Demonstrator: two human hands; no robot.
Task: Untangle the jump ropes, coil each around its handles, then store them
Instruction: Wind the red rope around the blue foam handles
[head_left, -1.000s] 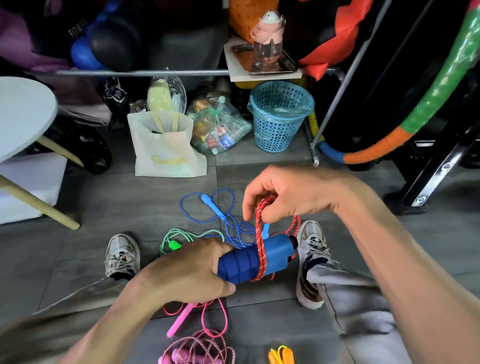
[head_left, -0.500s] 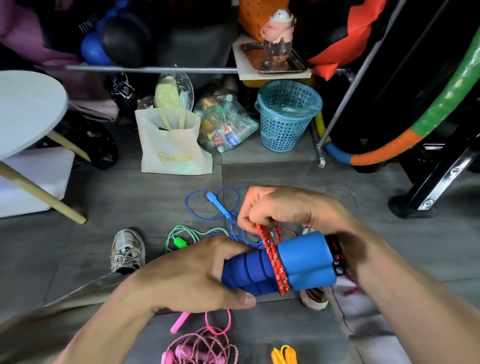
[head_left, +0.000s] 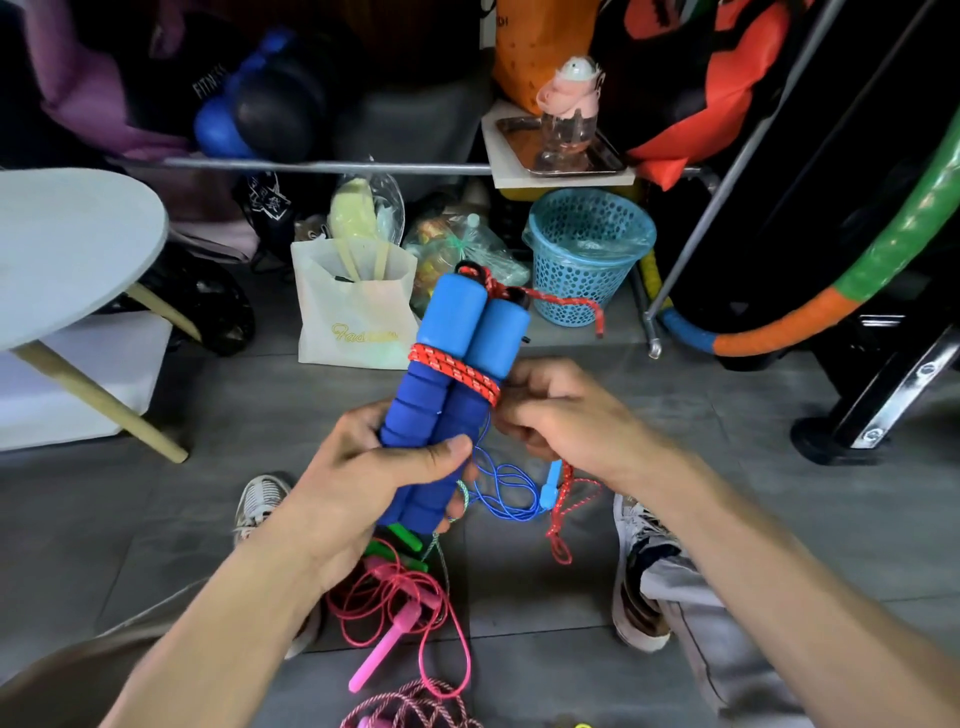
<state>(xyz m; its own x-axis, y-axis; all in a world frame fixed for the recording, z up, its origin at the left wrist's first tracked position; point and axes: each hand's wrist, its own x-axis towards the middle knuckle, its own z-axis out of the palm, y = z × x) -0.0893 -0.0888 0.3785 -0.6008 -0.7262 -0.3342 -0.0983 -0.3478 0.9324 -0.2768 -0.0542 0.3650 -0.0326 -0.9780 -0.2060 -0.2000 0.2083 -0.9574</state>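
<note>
My left hand (head_left: 363, 478) grips the lower end of two blue foam handles (head_left: 457, 358) held side by side and pointing up and away. A red speckled rope (head_left: 454, 369) runs round their middle in a few turns. My right hand (head_left: 558, 415) pinches that rope just right of the handles; its slack dangles below the hand and a strand loops off the handle tops. On the floor lie a thin blue rope (head_left: 506, 491), a green handle (head_left: 400, 535), a pink rope with a pink handle (head_left: 384, 644) and a coiled pink-white rope (head_left: 415, 709).
A white tote bag (head_left: 358, 312), a blue mesh basket (head_left: 587, 249) and a clear bag of items stand ahead under a metal rail. A round grey table (head_left: 67, 244) is at the left. A hoop and a black stand fill the right. My shoes flank the ropes.
The blue handles have swung from lying sideways to pointing up and away. My right hand has come round to their right side with the red rope, and more turns sit on the handles.
</note>
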